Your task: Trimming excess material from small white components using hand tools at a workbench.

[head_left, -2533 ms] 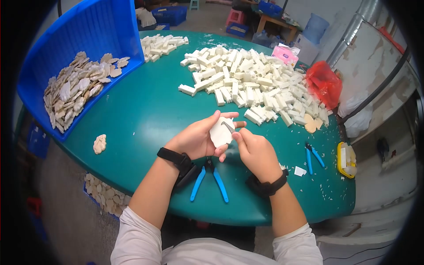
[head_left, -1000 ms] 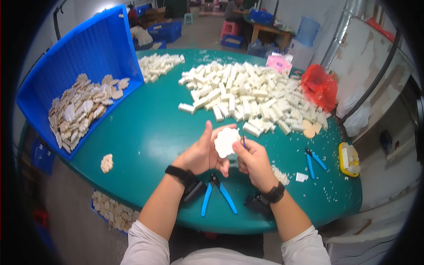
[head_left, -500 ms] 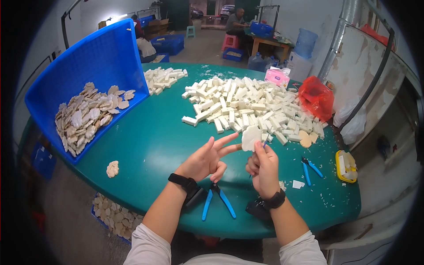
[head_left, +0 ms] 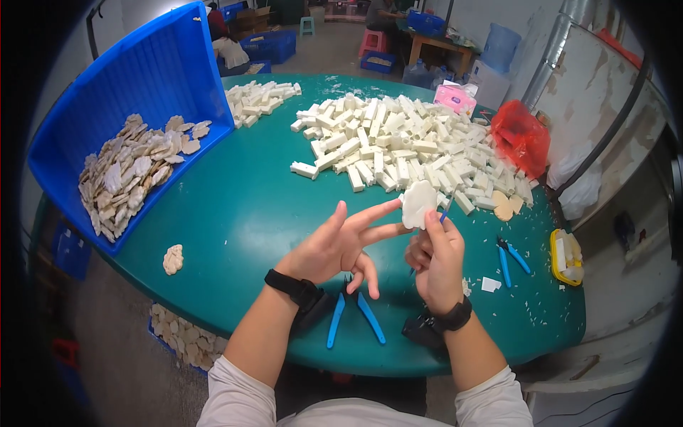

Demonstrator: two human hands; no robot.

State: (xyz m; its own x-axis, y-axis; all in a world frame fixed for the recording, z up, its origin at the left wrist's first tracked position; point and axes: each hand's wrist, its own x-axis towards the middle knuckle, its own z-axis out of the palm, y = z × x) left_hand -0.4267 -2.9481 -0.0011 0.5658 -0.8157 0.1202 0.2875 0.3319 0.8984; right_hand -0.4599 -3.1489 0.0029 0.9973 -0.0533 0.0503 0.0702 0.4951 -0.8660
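Note:
Between the thumb and fingers of my right hand (head_left: 437, 263) is a flat cream piece with a scalloped edge (head_left: 418, 205), held upright. A thin blue stick-like tool (head_left: 445, 211) also passes through that grip; its tip is hard to make out. My left hand (head_left: 331, 245) is open, its stretched fingertips at or close to the piece's left edge. Below the left fingers lie blue-handled nippers (head_left: 336, 324), handles spread. Another similar scalloped piece (head_left: 173, 260) rests alone on the table's left side.
Ahead, white rectangular blocks (head_left: 398, 146) are heaped on the green table (head_left: 235, 213). A tilted blue bin (head_left: 156, 64) holds many scalloped pieces. At right are second nippers (head_left: 506, 267), a yellow tray (head_left: 556, 256), a red bag (head_left: 523, 139) and scattered scraps. People sit farther back.
The view has tilted and shifted slightly. My left fingers have stretched out further toward the piece, the lower ones loosening. My right hand keeps its hold on the piece and the blue tool.

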